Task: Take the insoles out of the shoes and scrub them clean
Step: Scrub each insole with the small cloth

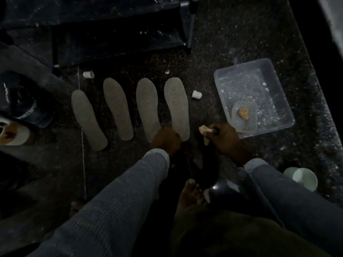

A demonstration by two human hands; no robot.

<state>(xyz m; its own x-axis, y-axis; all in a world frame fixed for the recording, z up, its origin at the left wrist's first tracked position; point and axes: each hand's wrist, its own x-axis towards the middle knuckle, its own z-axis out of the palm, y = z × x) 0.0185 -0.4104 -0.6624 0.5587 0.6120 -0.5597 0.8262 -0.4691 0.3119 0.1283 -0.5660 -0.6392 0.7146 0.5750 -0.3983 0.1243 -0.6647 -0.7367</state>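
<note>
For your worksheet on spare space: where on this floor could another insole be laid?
Bare floor lies beyond the clear tub, towards the dark rack, and left of the outermost insole, before the shoe. It is crowded around the left hand, right hand and cloth.

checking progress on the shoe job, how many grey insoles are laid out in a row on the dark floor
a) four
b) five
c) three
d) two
a, four grey insoles lie side by side on the dark speckled floor: first, second, third and fourth, with the left hand at the near ends of the last two.
</note>
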